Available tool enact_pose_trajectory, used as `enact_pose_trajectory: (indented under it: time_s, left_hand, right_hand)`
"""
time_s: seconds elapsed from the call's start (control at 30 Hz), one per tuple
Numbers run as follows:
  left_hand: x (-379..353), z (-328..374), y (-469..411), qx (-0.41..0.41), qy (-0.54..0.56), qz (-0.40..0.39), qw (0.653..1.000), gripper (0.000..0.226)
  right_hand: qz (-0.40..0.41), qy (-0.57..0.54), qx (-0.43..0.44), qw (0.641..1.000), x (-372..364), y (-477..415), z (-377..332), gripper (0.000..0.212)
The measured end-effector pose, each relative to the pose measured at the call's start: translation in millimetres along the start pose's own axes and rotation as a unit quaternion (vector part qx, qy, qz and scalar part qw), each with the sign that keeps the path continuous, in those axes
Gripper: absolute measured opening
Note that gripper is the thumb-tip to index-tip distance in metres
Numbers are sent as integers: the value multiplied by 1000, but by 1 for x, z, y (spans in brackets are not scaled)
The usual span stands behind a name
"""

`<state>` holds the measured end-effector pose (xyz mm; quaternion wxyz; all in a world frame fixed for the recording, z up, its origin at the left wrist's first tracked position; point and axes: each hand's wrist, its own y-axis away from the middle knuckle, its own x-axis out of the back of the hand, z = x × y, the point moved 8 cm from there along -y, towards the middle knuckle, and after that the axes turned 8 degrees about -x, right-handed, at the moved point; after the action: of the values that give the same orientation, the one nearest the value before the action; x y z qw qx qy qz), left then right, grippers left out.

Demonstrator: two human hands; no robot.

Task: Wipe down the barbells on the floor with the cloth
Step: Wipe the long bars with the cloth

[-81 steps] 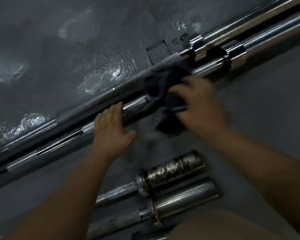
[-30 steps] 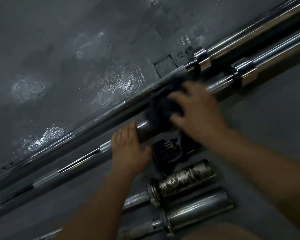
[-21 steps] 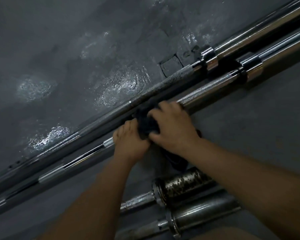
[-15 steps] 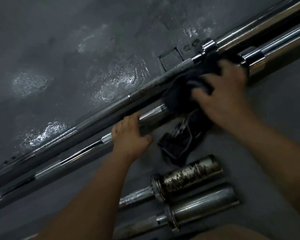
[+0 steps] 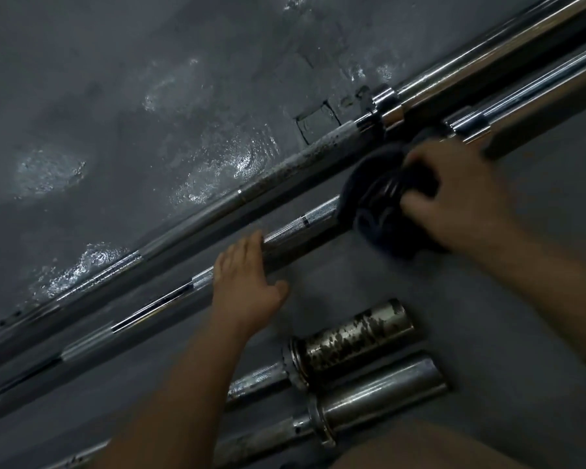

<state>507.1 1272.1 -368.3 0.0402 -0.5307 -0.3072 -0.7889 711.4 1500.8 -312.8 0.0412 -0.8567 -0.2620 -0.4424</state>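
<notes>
Two long chrome barbells lie side by side, running diagonally across the dark floor. On the nearer barbell (image 5: 305, 223), my left hand (image 5: 247, 282) rests over the knurled shaft with its fingers laid across it. My right hand (image 5: 454, 198) grips a dark cloth (image 5: 376, 204) bunched around the same shaft, just below its chrome collar (image 5: 467, 125). The farther barbell (image 5: 278, 179) lies untouched beside a dark wall. Two more barbell ends lie close to me: a rust-spotted sleeve (image 5: 356, 336) and a cleaner chrome sleeve (image 5: 379, 390).
A dark glossy wall (image 5: 149, 96) with light glare runs along the far barbell. Grey floor (image 5: 538, 299) spreads to the right of my right arm. My knee (image 5: 420, 448) shows at the bottom edge.
My right hand has rubbed the cloth back and forth along the nearer barbell's shaft and now sits just below the collar. My left hand has stayed on the shaft.
</notes>
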Motion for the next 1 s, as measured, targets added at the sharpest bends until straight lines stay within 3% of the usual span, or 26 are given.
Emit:
enact_pose_trajectory:
  time_s: [0.07, 0.13, 0.2, 0.27, 0.33, 0.37, 0.4, 0.47, 0.53, 0.6, 0.73, 0.77, 0.83, 0.9, 1.0]
  left_hand:
    - [-7, 4, 10, 22, 2, -9, 1000, 100]
    - [-11, 12, 21, 25, 8, -7, 1000, 99]
    - [-15, 19, 33, 22, 19, -8, 1000, 95]
    - [-7, 18, 40, 3, 37, 18, 999, 83]
    - [9, 13, 39, -47, 50, 45, 997, 61]
    - [15, 7, 37, -65, 38, 45, 996, 54]
    - [16, -1, 36, -70, 19, 34, 997, 55]
    - [0, -12, 35, -52, -25, -7, 998, 72]
    - [-23, -8, 38, -7, -65, -21, 998, 88]
    - [-34, -6, 38, 49, -65, -3, 997, 87]
    - [-21, -14, 24, 21, -67, 48, 996, 66]
    - [-20, -18, 20, 21, -73, 47, 996, 57]
    - [-14, -20, 12, 41, -86, 59, 994, 40]
    - [-10, -24, 0, 63, -87, 52, 993, 32]
    - [-9, -35, -28, 27, -16, -63, 998, 39]
  right_hand:
    - [115, -39, -82, 989, 23, -10, 12, 50]
    - [100, 90, -148, 980, -3, -3, 4, 54]
    - [34, 162, -118, 979, -43, 20, -25, 50]
    - [-73, 140, -7, 987, -84, 52, -64, 49]
    - [-195, 77, 83, 974, -97, 82, -87, 49]
    - [-189, 45, 83, 977, -84, 75, -83, 49]
    - [-130, 23, 67, 989, -66, 61, -71, 48]
    - [11, 52, -48, 997, -29, 26, -19, 48]
    - [80, 65, -176, 979, -12, 19, 21, 53]
    - [75, 81, -195, 975, -33, 36, 15, 60]
    - [-109, 64, -30, 992, -88, 59, -42, 58]
    - [-117, 60, -8, 991, -81, 51, -42, 55]
    - [-25, 54, -12, 998, -41, 22, -24, 51]
    - [92, 63, -81, 990, 1, -2, 10, 53]
    - [127, 94, -192, 969, -4, 3, 35, 61]
